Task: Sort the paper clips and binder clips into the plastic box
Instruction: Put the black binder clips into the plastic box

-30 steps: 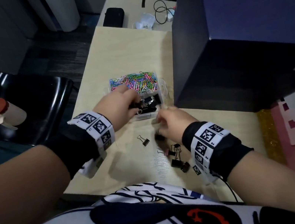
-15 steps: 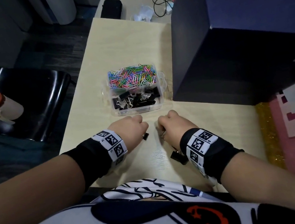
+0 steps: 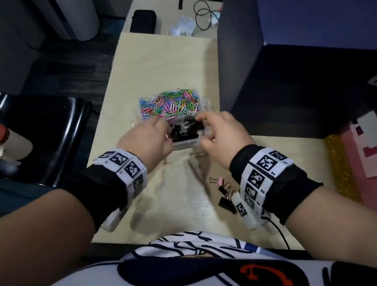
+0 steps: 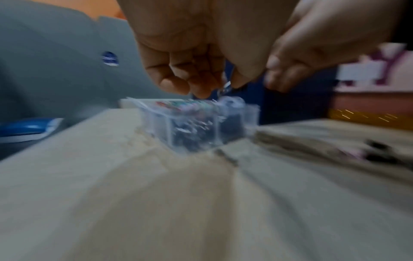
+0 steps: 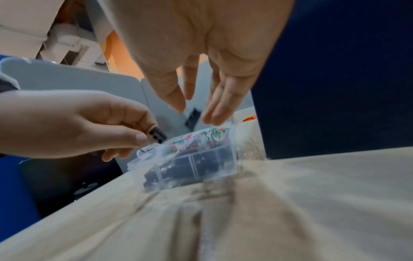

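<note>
A clear plastic box (image 3: 185, 144) stands mid-table, with coloured paper clips (image 3: 170, 104) in its far compartment and black binder clips (image 3: 185, 128) in its near ones. My left hand (image 3: 163, 128) hovers at the box's left near corner and pinches a black binder clip (image 5: 157, 135) between thumb and forefinger; its wire handle (image 4: 225, 86) shows in the left wrist view. Over the right side of the box (image 5: 201, 169), my right hand (image 5: 194, 107) has straight, spread fingers and nothing in it. A pink binder clip (image 3: 219, 182) and black ones (image 3: 226, 203) lie loose by my right wrist.
A tall dark blue partition (image 3: 296, 75) stands close to the right of the box. A black chair (image 3: 46, 146) with a red-capped bottle (image 3: 3, 144) is left of the table. A black case (image 3: 142, 22) and a cable (image 3: 203, 15) lie at the far end.
Both hands have risen from the loose clips near the front edge to the box. The left carries a black binder clip; the right's fingers have straightened.
</note>
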